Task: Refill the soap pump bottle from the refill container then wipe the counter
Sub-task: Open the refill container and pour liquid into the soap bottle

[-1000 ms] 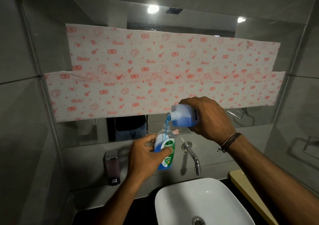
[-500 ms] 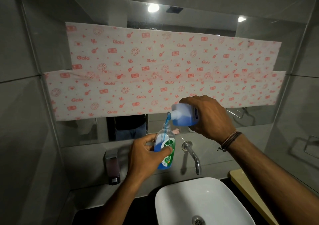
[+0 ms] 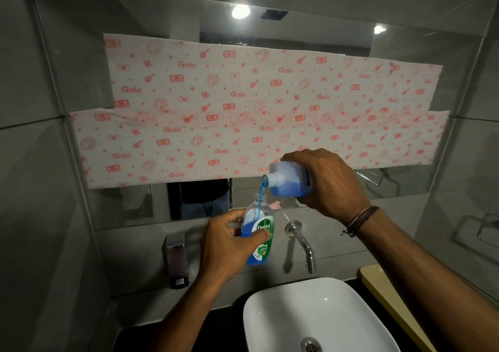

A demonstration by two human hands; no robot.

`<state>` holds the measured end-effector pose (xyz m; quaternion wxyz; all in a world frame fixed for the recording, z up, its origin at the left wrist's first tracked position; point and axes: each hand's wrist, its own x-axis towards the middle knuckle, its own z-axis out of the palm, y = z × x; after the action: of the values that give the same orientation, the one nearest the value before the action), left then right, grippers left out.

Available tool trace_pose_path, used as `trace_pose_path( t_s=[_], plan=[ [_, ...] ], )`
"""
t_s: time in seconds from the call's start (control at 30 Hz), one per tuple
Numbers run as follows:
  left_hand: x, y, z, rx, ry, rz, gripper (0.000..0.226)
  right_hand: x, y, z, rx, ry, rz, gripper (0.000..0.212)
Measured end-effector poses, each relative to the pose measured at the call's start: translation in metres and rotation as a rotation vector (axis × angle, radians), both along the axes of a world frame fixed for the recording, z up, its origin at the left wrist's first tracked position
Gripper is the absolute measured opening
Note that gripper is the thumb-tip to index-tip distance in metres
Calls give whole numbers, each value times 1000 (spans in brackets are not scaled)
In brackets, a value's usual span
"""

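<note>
My left hand grips a clear soap bottle with a green Dettol label, held upright in the air above the sink, its pump removed. The bottle is largely full of blue liquid. My right hand holds the white refill container tipped on its side just above and right of the bottle's neck. A thin blue stream runs from its spout down into the open neck.
A white basin sits below on a dark counter, with a wall tap behind it. A wall soap dispenser hangs at left. A wooden board lies at right. Patterned paper covers the mirror.
The pouring goes on with both hands nearly still. The blue level in the soap bottle has risen slightly.
</note>
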<state>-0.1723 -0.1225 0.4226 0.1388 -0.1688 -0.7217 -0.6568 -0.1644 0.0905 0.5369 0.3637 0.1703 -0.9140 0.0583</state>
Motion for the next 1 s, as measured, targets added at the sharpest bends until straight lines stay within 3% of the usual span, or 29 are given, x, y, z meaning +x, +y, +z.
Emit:
trace_pose_path(
  t_s=[1.0],
  plan=[
    [-2,-4,0,-23,7,28,36,-1,-3,2,6,-5,4,67]
  ],
)
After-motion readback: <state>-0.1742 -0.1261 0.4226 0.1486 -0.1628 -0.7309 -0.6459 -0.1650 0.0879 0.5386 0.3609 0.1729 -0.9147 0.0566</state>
